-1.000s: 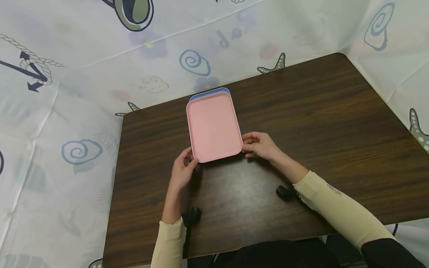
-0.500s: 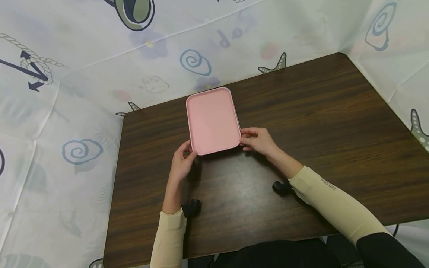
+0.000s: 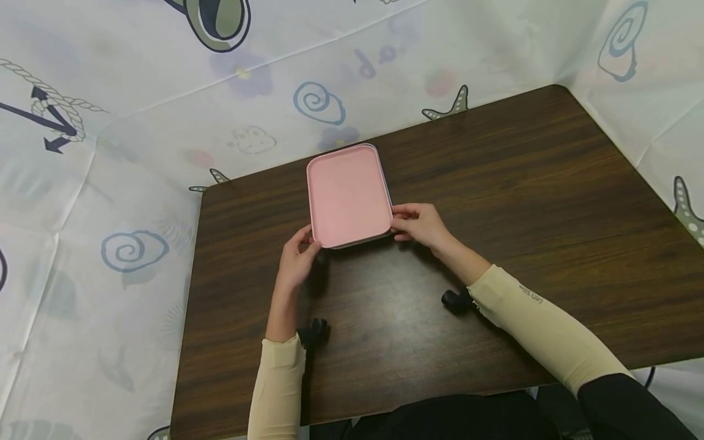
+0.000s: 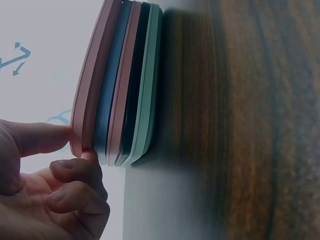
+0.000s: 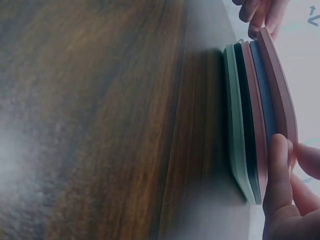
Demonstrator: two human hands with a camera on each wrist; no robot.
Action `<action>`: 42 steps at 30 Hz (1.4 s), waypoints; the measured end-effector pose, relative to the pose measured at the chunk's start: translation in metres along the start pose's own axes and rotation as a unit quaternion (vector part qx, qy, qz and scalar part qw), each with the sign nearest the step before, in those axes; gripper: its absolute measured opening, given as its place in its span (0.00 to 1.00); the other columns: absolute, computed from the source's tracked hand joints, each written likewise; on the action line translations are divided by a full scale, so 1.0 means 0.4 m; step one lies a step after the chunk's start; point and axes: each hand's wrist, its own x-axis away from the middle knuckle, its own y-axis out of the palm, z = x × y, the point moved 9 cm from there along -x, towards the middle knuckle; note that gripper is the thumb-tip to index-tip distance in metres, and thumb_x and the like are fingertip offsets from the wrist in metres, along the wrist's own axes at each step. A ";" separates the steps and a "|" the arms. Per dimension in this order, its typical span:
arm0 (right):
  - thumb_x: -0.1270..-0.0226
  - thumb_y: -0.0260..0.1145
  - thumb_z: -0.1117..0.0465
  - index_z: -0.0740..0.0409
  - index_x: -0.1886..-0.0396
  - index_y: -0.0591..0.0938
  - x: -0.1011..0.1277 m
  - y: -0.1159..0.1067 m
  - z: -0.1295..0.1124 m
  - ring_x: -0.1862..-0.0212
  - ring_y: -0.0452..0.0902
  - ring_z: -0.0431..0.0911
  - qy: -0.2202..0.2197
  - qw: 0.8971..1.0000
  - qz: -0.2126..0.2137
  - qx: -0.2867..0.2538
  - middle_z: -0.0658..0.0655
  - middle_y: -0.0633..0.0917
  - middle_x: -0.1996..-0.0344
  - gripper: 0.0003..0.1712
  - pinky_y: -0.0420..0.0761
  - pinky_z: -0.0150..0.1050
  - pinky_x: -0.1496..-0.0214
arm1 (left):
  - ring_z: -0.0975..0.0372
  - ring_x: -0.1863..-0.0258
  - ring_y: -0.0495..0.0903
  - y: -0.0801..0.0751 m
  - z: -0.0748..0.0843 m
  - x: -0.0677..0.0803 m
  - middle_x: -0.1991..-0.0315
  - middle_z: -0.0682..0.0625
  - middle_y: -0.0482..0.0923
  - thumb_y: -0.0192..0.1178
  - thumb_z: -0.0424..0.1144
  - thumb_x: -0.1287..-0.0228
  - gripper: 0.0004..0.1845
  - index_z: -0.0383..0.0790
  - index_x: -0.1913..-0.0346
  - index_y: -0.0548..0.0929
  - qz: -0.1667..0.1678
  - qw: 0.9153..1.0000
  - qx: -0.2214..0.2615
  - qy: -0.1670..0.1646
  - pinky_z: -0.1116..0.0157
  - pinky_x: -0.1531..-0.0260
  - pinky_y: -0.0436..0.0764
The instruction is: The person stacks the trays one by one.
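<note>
A pink tray (image 3: 349, 194) tops a stack of trays near the table's back edge. Below it, the left wrist view shows a blue tray (image 4: 111, 85), another pink tray (image 4: 123, 85), a dark tray (image 4: 136, 85) and a light green tray (image 4: 148, 85) at the bottom. My left hand (image 3: 297, 256) pinches the top pink tray's near left corner, thumb on the rim and fingers beneath. At the near right corner my right hand (image 3: 422, 225) pinches the same tray. In the right wrist view its fingers (image 5: 278, 172) overlap the blue tray's edge.
The stack stands on a dark wood-grain table (image 3: 528, 214), whose back edge meets a patterned white cloth wall (image 3: 264, 122). Black wrist-worn devices (image 3: 315, 333) sit under both forearms, close over the tabletop.
Both hands have pushed the top pink tray away from the body and onto the stack. The blue rim that showed beyond its far edge is now covered.
</note>
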 end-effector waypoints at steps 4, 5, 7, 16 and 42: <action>0.35 0.63 0.75 0.74 0.40 0.75 -0.006 0.000 0.000 0.63 0.84 0.47 0.004 1.000 0.001 -0.003 0.60 0.79 0.62 0.23 0.84 0.42 0.60 | 0.55 0.64 0.72 -0.001 0.004 -0.005 0.56 0.43 0.71 0.59 0.33 0.31 0.24 0.36 0.33 0.73 0.001 1.000 0.004 0.008 0.66 0.66 0.69; 0.34 0.63 0.75 0.74 0.40 0.75 -0.007 0.000 0.000 0.63 0.84 0.48 0.004 1.000 0.001 -0.002 0.61 0.79 0.62 0.23 0.84 0.42 0.60 | 0.54 0.63 0.72 -0.001 0.004 -0.006 0.56 0.43 0.71 0.59 0.33 0.31 0.24 0.37 0.33 0.73 0.002 1.000 0.002 0.008 0.67 0.66 0.69; 0.35 0.63 0.75 0.74 0.40 0.75 -0.009 0.000 0.000 0.63 0.84 0.47 0.005 1.000 0.000 -0.002 0.61 0.79 0.62 0.23 0.83 0.44 0.59 | 0.53 0.62 0.72 -0.001 0.004 -0.008 0.57 0.44 0.71 0.59 0.33 0.31 0.24 0.37 0.33 0.74 0.004 1.000 0.000 0.009 0.67 0.66 0.69; 0.34 0.62 0.74 0.74 0.39 0.75 -0.019 -0.002 -0.001 0.66 0.83 0.44 0.003 1.000 0.000 -0.002 0.60 0.79 0.63 0.23 0.83 0.44 0.59 | 0.60 0.66 0.71 0.002 0.006 -0.014 0.58 0.46 0.72 0.58 0.34 0.33 0.24 0.38 0.34 0.74 0.010 1.000 -0.013 0.008 0.67 0.68 0.68; 0.36 0.63 0.75 0.74 0.41 0.77 -0.028 -0.010 -0.012 0.67 0.82 0.43 0.000 1.000 0.014 0.006 0.60 0.81 0.63 0.22 0.83 0.44 0.59 | 0.58 0.66 0.69 0.010 0.003 -0.027 0.57 0.46 0.71 0.56 0.35 0.32 0.26 0.38 0.32 0.72 0.003 1.000 -0.013 -0.004 0.67 0.68 0.67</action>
